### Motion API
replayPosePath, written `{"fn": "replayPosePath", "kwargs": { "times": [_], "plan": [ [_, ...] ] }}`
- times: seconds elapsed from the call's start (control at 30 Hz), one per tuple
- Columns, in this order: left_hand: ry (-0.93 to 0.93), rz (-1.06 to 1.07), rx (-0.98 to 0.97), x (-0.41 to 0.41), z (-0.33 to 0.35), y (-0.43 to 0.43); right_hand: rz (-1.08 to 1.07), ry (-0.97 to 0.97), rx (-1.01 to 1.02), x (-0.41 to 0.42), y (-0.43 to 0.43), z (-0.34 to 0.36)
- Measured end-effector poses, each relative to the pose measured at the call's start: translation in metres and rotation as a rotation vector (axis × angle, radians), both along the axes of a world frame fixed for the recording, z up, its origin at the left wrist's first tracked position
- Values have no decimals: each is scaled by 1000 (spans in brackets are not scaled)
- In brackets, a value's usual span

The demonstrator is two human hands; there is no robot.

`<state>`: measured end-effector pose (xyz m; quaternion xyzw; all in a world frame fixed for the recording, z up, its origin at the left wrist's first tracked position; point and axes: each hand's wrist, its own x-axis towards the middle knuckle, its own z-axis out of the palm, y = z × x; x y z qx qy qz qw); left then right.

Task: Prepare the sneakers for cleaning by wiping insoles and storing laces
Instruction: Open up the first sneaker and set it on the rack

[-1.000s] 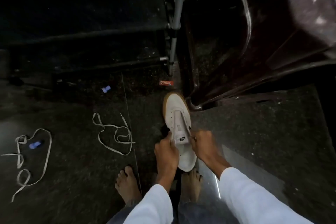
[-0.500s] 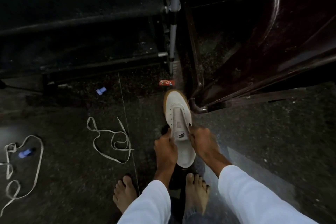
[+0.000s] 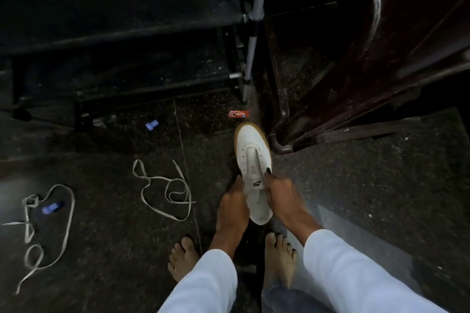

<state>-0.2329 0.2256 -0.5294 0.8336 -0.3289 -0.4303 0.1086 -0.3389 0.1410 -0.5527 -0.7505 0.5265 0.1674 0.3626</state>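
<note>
A white sneaker (image 3: 250,150) with a tan sole points away from me, its laces out and its tongue raised. My left hand (image 3: 232,204) grips its left side near the opening. My right hand (image 3: 282,197) grips the right side, fingers curled at the tongue's edge. One loose white lace (image 3: 165,189) lies on the dark floor to the left. A second lace (image 3: 44,226) lies at the far left. The insole is hidden inside the shoe.
A dark wooden chair leg (image 3: 279,145) stands right beside the sneaker's toe. A grey tripod leg (image 3: 250,58) rises behind it. A red sachet (image 3: 238,114) and two small blue bits (image 3: 152,124) (image 3: 52,208) litter the floor. My bare feet (image 3: 184,256) stand below.
The view has shifted a little, and the sneaker stays held in both hands. My right fingers have moved up along the tongue's right edge.
</note>
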Motion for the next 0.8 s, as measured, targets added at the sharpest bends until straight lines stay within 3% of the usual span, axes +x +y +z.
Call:
{"fn": "replayPosePath", "kwargs": {
  "times": [0.07,0.17,0.27,0.47,0.8],
  "plan": [
    [-52,-59,1,0,17,12,160,38,-84,1,9,21],
    [-217,-243,-14,5,49,29,267,51,-143,9,21,71],
    [-337,-283,-80,18,103,41,350,54,-256,19,35,133],
    [-423,-297,-118,59,227,63,366,94,-408,45,59,246],
    [-514,-223,-213,149,404,79,319,-13,-534,133,68,415]
  ]
}}
